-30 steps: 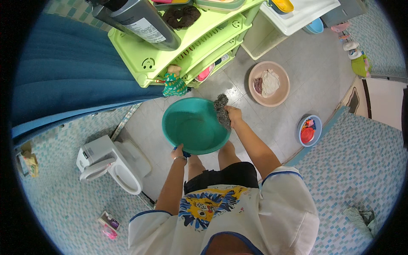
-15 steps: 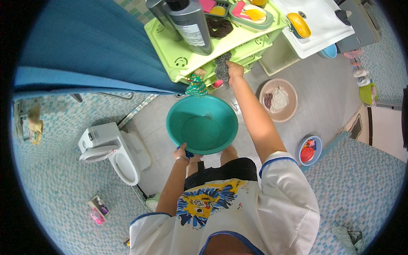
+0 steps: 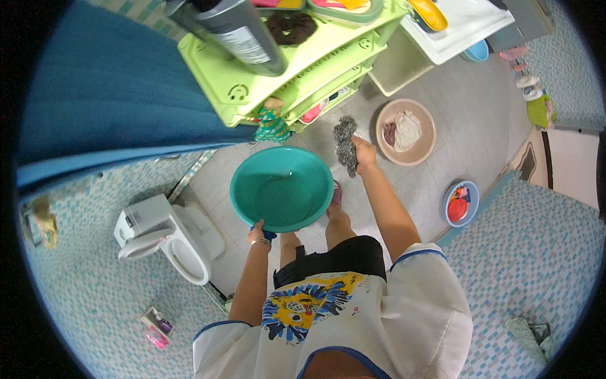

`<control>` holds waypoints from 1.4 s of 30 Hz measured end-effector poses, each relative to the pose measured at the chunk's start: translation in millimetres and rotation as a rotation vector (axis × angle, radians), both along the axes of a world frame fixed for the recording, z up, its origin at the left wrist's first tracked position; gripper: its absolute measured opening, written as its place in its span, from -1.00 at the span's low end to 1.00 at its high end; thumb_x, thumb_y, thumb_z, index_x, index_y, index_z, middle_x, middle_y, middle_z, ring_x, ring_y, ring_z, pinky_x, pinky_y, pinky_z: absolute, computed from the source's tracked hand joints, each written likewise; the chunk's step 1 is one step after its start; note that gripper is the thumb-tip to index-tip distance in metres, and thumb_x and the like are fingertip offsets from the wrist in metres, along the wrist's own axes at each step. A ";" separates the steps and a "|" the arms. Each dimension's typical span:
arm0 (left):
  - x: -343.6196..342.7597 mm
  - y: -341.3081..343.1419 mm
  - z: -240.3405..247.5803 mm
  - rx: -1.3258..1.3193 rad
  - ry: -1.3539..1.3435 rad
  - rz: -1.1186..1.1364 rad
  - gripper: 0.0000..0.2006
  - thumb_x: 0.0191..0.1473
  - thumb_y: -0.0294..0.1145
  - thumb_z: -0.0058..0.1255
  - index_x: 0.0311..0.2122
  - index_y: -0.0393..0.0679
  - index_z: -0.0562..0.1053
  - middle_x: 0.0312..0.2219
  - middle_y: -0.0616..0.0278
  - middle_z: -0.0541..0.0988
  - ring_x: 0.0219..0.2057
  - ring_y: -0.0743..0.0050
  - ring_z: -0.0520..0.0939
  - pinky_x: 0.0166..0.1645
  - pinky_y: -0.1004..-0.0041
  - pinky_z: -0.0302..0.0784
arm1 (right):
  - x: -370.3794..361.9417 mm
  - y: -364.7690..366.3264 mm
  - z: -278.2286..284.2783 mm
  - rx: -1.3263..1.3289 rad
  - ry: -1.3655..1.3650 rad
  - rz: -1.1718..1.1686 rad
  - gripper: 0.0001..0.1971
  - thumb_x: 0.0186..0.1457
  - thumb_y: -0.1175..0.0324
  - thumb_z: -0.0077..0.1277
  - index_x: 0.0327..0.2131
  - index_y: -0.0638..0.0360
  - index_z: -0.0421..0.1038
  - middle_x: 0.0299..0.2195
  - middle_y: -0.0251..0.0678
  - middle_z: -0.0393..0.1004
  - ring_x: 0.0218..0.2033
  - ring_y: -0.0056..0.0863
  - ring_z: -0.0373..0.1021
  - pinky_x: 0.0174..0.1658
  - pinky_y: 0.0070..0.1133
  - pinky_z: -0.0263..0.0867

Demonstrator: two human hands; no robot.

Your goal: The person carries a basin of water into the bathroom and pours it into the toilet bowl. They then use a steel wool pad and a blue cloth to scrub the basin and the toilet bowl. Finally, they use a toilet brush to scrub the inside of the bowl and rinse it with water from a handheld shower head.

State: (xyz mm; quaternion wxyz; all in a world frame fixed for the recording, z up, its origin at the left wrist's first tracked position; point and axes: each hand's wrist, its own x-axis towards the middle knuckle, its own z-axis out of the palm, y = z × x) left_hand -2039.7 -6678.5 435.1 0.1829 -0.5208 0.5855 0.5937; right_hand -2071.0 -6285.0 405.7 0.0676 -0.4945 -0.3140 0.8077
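My left hand [image 3: 257,232] is closed on the near-left rim of a large teal basin [image 3: 322,201], its thumb over the edge. Something dark blue [image 3: 269,235] shows beside those fingers; what it is I cannot tell. The basin is held above the floor, with a small glint inside it. To the basin's right, my right hand [image 3: 364,155] grips a grey, shaggy scrubber or cloth [image 3: 344,144] that hangs in the air. A green patterned cloth figure [image 3: 272,126] hangs off the shelf corner just beyond the basin.
A light green shelf unit [image 3: 218,104] with a grey pump bottle [image 3: 237,38] stands ahead. To the right are a beige basin [image 3: 430,129] with wet cloths and a blue basin [image 3: 475,218] with coloured items. A white toilet [image 3: 189,256] stands left, beside a blue curtain [image 3: 120,82].
My right hand has drawn the grey shaggy thing away from the shelf, to the right and nearer me. My left hand still grips the basin; the view has shifted a little.
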 end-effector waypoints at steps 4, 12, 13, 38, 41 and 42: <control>0.3 20.2 2.0 -0.019 -0.073 -0.085 -0.76 -0.13 -0.49 0.02 -0.30 -0.35 0.38 -0.46 0.08 0.48 -0.58 0.21 0.51 -0.58 0.29 0.43 | 35.1 8.3 -13.5 -0.085 -0.158 -0.126 -0.79 0.01 0.43 -0.15 -0.28 0.35 0.35 -0.48 -0.17 0.44 -0.60 -0.36 0.40 -0.56 -0.44 0.36; 5.7 73.5 21.3 0.106 -0.072 -0.193 -0.74 -0.10 -0.47 -0.01 -0.24 -0.31 0.36 -0.40 0.07 0.48 -0.53 0.18 0.52 -0.54 0.29 0.46 | 23.9 165.5 145.0 0.028 0.273 -0.322 -0.73 0.10 0.33 -0.24 -0.25 0.37 0.30 -0.42 -0.17 0.43 -0.47 -0.37 0.40 -0.44 -0.47 0.38; 5.7 76.6 17.6 0.128 -0.069 -0.218 -0.74 -0.09 -0.45 -0.01 -0.24 -0.29 0.35 -0.40 0.07 0.49 -0.54 0.18 0.53 -0.54 0.29 0.46 | 10.0 194.9 181.9 0.209 0.159 -0.275 -0.73 0.09 0.34 -0.24 -0.26 0.37 0.30 -0.42 -0.17 0.43 -0.48 -0.39 0.40 -0.43 -0.47 0.38; 6.4 -87.4 32.1 0.088 -0.034 0.214 -0.74 -0.17 -0.46 0.07 -0.31 -0.33 0.39 -0.47 0.06 0.49 -0.60 0.23 0.52 -0.56 0.28 0.48 | -33.2 -237.6 141.2 0.316 0.167 0.990 -0.71 -0.06 0.25 0.08 -0.33 0.30 0.46 -0.43 -0.34 0.47 -0.41 -0.62 0.34 -0.30 -0.64 0.25; -8.8 -142.4 59.9 0.072 -0.035 0.272 -0.79 -0.15 -0.50 0.02 -0.33 -0.30 0.38 -0.49 0.09 0.48 -0.60 0.26 0.51 -0.57 0.33 0.46 | -98.7 -316.8 168.7 0.357 0.285 1.080 -0.65 -0.03 0.21 0.05 -0.23 0.29 0.41 -0.33 -0.33 0.46 -0.32 -0.60 0.34 -0.23 -0.64 0.24; -13.8 -168.3 60.8 0.098 0.013 0.284 -0.79 -0.15 -0.50 0.02 -0.32 -0.30 0.38 -0.49 0.10 0.48 -0.61 0.26 0.50 -0.57 0.34 0.45 | -126.6 -343.9 193.1 0.372 0.340 1.103 -0.63 -0.02 0.20 0.05 -0.20 0.29 0.40 -0.30 -0.32 0.46 -0.30 -0.59 0.34 -0.20 -0.64 0.24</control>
